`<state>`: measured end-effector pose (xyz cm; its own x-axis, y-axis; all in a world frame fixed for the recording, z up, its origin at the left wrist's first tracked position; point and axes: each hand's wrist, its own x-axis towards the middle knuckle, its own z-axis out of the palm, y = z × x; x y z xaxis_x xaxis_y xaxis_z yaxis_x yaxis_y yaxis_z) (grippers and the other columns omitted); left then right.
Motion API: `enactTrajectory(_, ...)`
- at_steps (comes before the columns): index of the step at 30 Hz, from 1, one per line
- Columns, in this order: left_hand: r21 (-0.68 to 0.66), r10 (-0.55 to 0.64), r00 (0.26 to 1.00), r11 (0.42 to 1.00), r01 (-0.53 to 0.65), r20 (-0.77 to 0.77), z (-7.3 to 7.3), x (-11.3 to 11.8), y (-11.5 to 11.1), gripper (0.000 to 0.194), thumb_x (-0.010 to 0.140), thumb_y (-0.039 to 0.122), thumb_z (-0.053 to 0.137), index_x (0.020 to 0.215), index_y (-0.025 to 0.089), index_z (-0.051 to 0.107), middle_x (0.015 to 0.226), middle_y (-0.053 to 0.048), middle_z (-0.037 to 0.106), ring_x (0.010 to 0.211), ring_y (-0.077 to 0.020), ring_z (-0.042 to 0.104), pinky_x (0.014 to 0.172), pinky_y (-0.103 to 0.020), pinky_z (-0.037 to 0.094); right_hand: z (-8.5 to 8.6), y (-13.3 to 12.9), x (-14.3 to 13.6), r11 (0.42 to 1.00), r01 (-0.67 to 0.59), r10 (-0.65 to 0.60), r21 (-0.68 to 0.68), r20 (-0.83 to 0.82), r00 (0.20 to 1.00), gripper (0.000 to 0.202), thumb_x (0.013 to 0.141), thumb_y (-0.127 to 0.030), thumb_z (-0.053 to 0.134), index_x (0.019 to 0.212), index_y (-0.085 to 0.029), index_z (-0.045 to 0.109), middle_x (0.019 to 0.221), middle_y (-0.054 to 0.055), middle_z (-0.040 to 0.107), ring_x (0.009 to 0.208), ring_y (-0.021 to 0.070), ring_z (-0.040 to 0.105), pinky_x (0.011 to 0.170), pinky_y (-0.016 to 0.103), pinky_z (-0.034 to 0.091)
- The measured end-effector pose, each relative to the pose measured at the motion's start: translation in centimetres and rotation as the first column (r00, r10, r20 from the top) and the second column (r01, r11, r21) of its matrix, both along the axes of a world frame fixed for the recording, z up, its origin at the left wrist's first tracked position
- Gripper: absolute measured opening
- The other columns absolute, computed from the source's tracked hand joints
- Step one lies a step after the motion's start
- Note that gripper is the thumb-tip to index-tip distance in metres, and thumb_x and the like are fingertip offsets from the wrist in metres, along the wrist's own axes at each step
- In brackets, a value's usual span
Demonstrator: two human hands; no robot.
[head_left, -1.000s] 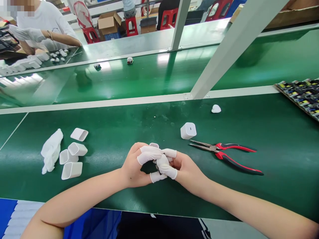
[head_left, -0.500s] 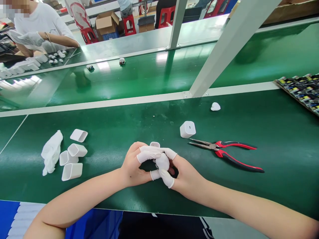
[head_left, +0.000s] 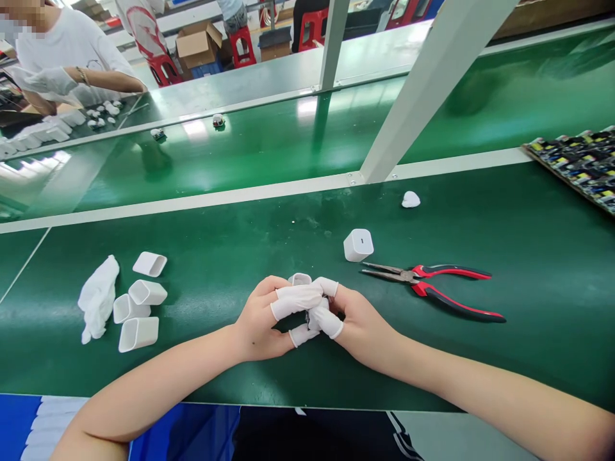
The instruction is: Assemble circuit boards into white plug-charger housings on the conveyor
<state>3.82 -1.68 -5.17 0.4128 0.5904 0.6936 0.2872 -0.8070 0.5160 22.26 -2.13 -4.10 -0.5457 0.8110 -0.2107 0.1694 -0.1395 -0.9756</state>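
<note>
My left hand (head_left: 269,317) and my right hand (head_left: 353,317) meet over the green table, with white covers on several fingertips. Between them they pinch a small part, white with some dark edge, mostly hidden by the fingers. A white shell (head_left: 301,279) shows just behind my left fingers. Beyond my right hand stands a white charger housing (head_left: 358,245) with a small slot on top. Open long-nose pliers (head_left: 412,276) with red and black handles lie to the right, their tips near the housing.
Several hollow white shells (head_left: 139,334) and a crumpled white cloth (head_left: 99,299) lie at the left. A small white piece (head_left: 410,200) sits farther back. Circuit boards (head_left: 579,168) fill a tray at the right. A slanted post (head_left: 432,96) rises behind. Small parts lie on the belt (head_left: 259,144); a person sits beyond.
My fingers have closed in around the small part, and its rounded white face is now mostly covered. The camera view has shifted slightly. Small parts on the belt sit farther left.
</note>
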Motion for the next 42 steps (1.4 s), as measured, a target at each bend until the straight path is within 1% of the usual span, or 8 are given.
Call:
enactTrajectory(5, -0.131, -0.037, 0.998, 0.990, 0.044, 0.052, -0.30, -0.13, -0.04, 0.044, 0.077, 0.026, 0.071, 0.118, 0.023, 0.056, 0.100, -0.007, 0.071, 0.087, -0.0178, 0.061, 0.083, -0.038, 0.056, 0.20, 0.14, -0.08, 0.999, -0.013, 0.010, -0.032, -0.103, 0.995, 0.016, 0.093, -0.032, 0.042, 0.087, -0.020, 0.052, 0.075, -0.002, 0.050, 0.066, 0.0120, 0.043, 0.061, 0.026, 0.037)
enactTrajectory(8, -0.171, -0.030, 0.997, 0.984, 0.043, 0.076, -0.38, -0.15, -0.07, 0.043, 0.077, 0.029, 0.072, 0.116, 0.023, 0.057, 0.103, -0.007, 0.070, 0.088, -0.0175, 0.060, 0.084, -0.039, 0.056, 0.26, 0.17, -0.09, 0.999, -0.038, 0.038, -0.006, -0.091, 0.995, 0.018, 0.093, -0.035, 0.042, 0.087, -0.020, 0.049, 0.075, -0.002, 0.046, 0.067, 0.0125, 0.041, 0.062, 0.027, 0.037)
enactTrajectory(15, -0.093, -0.007, 0.998, 0.996, 0.012, 0.063, -0.29, 0.04, -0.04, 0.042, 0.076, 0.031, 0.073, 0.114, 0.021, 0.059, 0.099, -0.007, 0.072, 0.079, -0.0153, 0.059, 0.078, -0.034, 0.057, 0.07, -0.23, -0.25, 0.996, -0.041, 0.031, 0.083, 0.116, 0.993, 0.013, 0.090, -0.032, 0.043, 0.082, -0.022, 0.042, 0.069, -0.004, 0.039, 0.060, 0.0112, 0.035, 0.054, 0.025, 0.031)
enactTrajectory(21, -0.151, -0.012, 0.995, 0.988, 0.027, 0.101, -0.37, 0.05, 0.05, 0.042, 0.076, 0.034, 0.074, 0.113, 0.023, 0.059, 0.099, -0.006, 0.071, 0.080, -0.0157, 0.060, 0.074, -0.033, 0.057, 0.33, -0.08, -0.15, 0.994, -0.070, 0.065, 0.088, 0.062, 0.996, 0.012, 0.086, -0.028, 0.045, 0.079, -0.022, 0.038, 0.069, -0.004, 0.039, 0.061, 0.0111, 0.035, 0.055, 0.025, 0.032)
enactTrajectory(29, -0.069, 0.020, 0.999, 0.998, -0.017, 0.050, -0.34, 0.05, -0.11, 0.037, 0.077, 0.030, 0.072, 0.111, 0.023, 0.059, 0.100, -0.006, 0.071, 0.078, -0.0152, 0.061, 0.072, -0.032, 0.057, -0.03, -0.48, -0.26, 0.993, -0.056, 0.042, 0.101, 0.144, 0.989, 0.016, 0.077, -0.016, 0.053, 0.082, -0.023, 0.039, 0.069, -0.006, 0.041, 0.058, 0.0101, 0.037, 0.052, 0.023, 0.033)
enactTrajectory(32, -0.120, -0.011, 0.998, 0.993, 0.019, 0.066, -0.34, -0.01, -0.23, 0.040, 0.077, 0.025, 0.070, 0.115, 0.021, 0.056, 0.102, -0.007, 0.069, 0.083, -0.0161, 0.060, 0.081, -0.036, 0.056, 0.03, -0.42, -0.22, 0.998, -0.033, 0.030, 0.057, 0.045, 0.999, 0.013, 0.079, -0.019, 0.054, 0.086, -0.022, 0.043, 0.072, -0.004, 0.042, 0.062, 0.0106, 0.040, 0.056, 0.024, 0.037)
enactTrajectory(36, -0.194, -0.014, 0.997, 0.981, 0.028, 0.073, -0.28, -0.15, -0.32, 0.045, 0.077, 0.022, 0.068, 0.119, 0.021, 0.052, 0.107, -0.009, 0.063, 0.096, -0.0201, 0.058, 0.085, -0.039, 0.054, 0.42, -0.06, -0.13, 0.998, -0.030, 0.014, -0.063, -0.236, 0.972, 0.015, 0.087, -0.031, 0.053, 0.098, -0.020, 0.051, 0.082, -0.001, 0.051, 0.073, 0.0127, 0.047, 0.067, 0.027, 0.042)
enactTrajectory(42, -0.212, 0.057, 0.998, 0.975, -0.062, -0.029, -0.29, -0.15, -0.30, 0.046, 0.077, 0.026, 0.067, 0.120, 0.020, 0.051, 0.119, -0.013, 0.053, 0.107, -0.0244, 0.055, 0.087, -0.040, 0.052, 0.22, 0.19, -0.11, 0.990, 0.038, -0.077, -0.135, -0.294, 0.953, 0.029, 0.085, -0.037, 0.063, 0.106, -0.018, 0.058, 0.086, 0.002, 0.059, 0.077, 0.0140, 0.052, 0.072, 0.028, 0.043)
